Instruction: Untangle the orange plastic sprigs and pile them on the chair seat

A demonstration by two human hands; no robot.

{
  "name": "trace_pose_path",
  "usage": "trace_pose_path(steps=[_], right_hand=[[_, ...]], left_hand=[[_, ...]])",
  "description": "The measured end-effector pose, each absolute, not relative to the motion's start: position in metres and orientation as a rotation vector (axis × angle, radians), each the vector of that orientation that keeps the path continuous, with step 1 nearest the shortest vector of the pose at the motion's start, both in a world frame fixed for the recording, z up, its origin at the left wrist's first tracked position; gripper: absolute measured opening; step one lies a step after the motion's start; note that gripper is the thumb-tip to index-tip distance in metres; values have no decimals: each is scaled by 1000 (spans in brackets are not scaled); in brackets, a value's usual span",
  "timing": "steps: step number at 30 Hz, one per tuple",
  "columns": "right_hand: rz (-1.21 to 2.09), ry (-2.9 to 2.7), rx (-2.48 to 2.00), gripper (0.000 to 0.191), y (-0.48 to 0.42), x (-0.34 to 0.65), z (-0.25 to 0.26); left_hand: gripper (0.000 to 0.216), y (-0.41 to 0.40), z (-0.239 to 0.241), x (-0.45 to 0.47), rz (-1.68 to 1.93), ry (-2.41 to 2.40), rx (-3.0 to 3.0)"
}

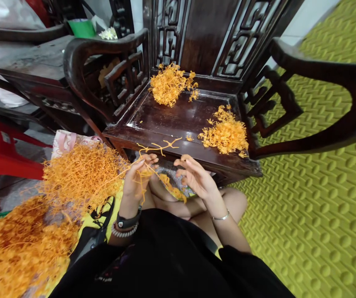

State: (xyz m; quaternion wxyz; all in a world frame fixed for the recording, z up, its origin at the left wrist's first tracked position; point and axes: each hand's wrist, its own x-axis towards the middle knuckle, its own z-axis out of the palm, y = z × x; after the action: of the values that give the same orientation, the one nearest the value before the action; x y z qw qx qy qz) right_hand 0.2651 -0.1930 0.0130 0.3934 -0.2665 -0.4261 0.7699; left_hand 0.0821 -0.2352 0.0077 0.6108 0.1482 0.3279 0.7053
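My left hand (134, 180) is closed on a thin orange branching plastic stem (159, 147), which reaches over the front edge of the chair seat. From the same hand hangs a short strand of orange flower-like pieces (173, 190). To its right is my right hand (195, 176), fingers apart and slightly curled, with nothing visible in it. Two piles of small orange plastic pieces lie on the seat, a rear pile (168, 85) and a front-right pile (226, 132). One loose orange piece (189, 138) lies near the seat's front edge.
A dark carved wooden chair (178, 120) stands before me. At left are a tangled heap of orange stems (81, 178), a larger orange heap (25, 248), a red plastic stool (7, 151) and a pink-white bag (64, 140). Yellow textured matting (314, 211) covers the right.
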Motion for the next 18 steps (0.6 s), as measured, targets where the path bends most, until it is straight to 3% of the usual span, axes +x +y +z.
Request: trace_pose_path(steps=[9,14,18], right_hand=[[1374,-1445,-872,36,-208,242,-22],[993,-1715,-960,48,-226,233,-19],[882,-1980,-1031,25,-225,230,-19]], left_hand=[[34,-245,-1,92,1522,640,255],[25,-250,-4,99,1501,654,235],[28,-252,-6,97,1520,674,170]])
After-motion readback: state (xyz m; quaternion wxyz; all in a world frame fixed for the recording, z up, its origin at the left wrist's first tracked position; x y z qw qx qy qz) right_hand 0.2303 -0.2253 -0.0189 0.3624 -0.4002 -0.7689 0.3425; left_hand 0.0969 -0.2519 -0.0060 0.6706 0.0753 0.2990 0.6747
